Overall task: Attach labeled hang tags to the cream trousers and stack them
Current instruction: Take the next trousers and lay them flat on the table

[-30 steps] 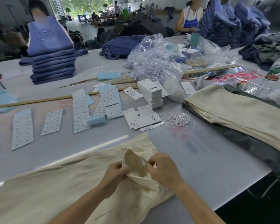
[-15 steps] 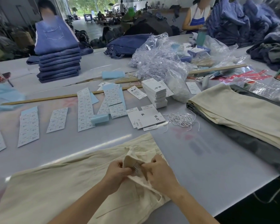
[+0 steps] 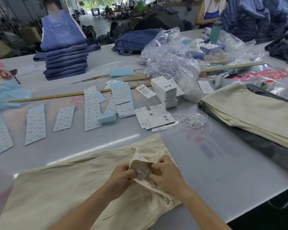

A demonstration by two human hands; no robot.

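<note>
Cream trousers (image 3: 70, 188) lie flat on the table in front of me, waistband to the right. My left hand (image 3: 121, 177) and my right hand (image 3: 166, 175) pinch the turned-out waistband fabric, and a small sewn-in label (image 3: 142, 170) shows between them. A stack of white hang tags (image 3: 165, 92) stands further back, with loose tags (image 3: 155, 118) in front of it. White strings (image 3: 194, 121) lie in a heap beside them. Folded cream trousers (image 3: 249, 113) are stacked at the right.
Sticker sheets (image 3: 90, 108) are spread across the middle left. A long wooden stick (image 3: 56, 96) lies behind them. Clear plastic bags (image 3: 171, 57) and a pile of blue jeans (image 3: 66, 62) sit further back. Two other people stand at the far side. The table edge (image 3: 256, 203) runs at right.
My hands have folded the waistband further open, and the sewn-in label now shows between my fingers. The view has shifted slightly closer.
</note>
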